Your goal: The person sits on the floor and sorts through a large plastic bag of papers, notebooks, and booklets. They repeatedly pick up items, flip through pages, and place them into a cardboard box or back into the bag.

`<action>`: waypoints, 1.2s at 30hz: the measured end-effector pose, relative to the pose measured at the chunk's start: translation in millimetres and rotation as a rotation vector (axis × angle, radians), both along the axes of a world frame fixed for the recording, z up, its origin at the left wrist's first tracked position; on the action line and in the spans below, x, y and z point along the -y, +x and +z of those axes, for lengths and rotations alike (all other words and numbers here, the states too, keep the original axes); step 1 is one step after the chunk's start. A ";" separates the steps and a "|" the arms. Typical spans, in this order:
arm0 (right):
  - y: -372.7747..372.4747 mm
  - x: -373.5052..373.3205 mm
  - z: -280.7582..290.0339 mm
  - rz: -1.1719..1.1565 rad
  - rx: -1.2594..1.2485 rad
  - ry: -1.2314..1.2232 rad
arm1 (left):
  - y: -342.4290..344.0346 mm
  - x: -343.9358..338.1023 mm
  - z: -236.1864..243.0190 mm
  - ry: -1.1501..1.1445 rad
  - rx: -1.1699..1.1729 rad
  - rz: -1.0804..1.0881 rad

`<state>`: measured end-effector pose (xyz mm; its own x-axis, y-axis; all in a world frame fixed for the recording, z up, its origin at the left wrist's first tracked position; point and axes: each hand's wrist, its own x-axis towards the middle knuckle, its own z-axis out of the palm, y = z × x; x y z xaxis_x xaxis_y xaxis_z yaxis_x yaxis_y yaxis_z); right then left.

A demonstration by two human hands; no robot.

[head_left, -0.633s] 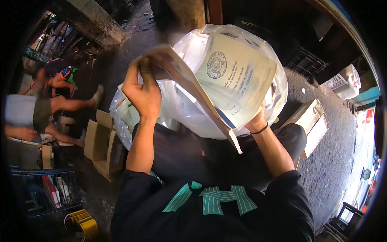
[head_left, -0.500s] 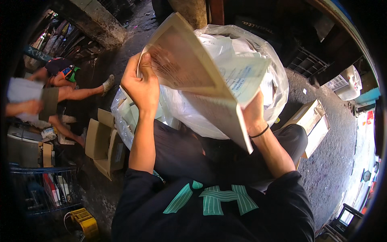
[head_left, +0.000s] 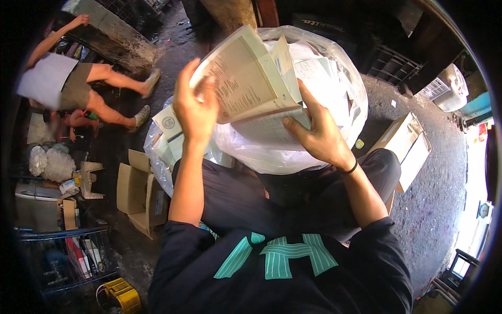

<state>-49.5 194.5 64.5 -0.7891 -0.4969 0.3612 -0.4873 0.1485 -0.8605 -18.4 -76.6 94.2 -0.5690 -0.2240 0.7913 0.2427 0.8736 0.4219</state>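
A thin notebook (head_left: pixel 239 73) with printed pages is raised over a large clear plastic bag (head_left: pixel 354 118) packed with loose white papers (head_left: pixel 321 78). My left hand (head_left: pixel 196 110) grips the notebook's left edge, fingers curled up along it. At its lower right, my right hand (head_left: pixel 321 133) holds the pages, thumb across the lower leaf and fingers partly behind. More cream booklets (head_left: pixel 168 131), one with a round emblem, lie in the bag beside my left wrist. The bag stands against my crossed legs in dark trousers (head_left: pixel 235 199).
An open cardboard box (head_left: pixel 130 193) is at left, a flat carton (head_left: pixel 397 133) at right. A co-worker (head_left: pixel 76 89) moves at upper left, with another person low behind. A wire basket (head_left: pixel 63 251), yellow crate (head_left: pixel 121 293), concrete post (head_left: pixel 110 34) and plastic container (head_left: pixel 447 91) surround me.
The notebook has turned, its cover folded back to show printed pages. My right hand has risen leftward onto it; my left fingers have shifted. The co-worker at left has moved up and forward.
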 end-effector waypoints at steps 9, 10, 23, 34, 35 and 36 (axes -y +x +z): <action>1.5 -7.3 8.6 0.057 -0.095 0.058 | 22.2 -52.9 18.5 -0.352 0.248 -0.621; 3.9 -9.2 9.3 0.050 -0.084 0.063 | 26.9 -59.4 20.7 -0.395 0.275 -0.600; 14.5 -3.8 15.6 0.236 -0.660 0.359 | 52.3 -65.7 33.9 -0.769 0.442 -0.366; -17.6 26.7 27.2 -0.112 -0.788 0.194 | 10.4 -31.3 28.7 -0.451 0.155 -0.389; -23.1 26.7 28.5 -0.097 -0.802 0.200 | 7.6 -29.2 26.7 -0.365 0.194 -0.419; -29.6 27.0 29.8 -0.081 -0.815 0.205 | 5.6 -28.8 26.2 -0.278 0.234 -0.448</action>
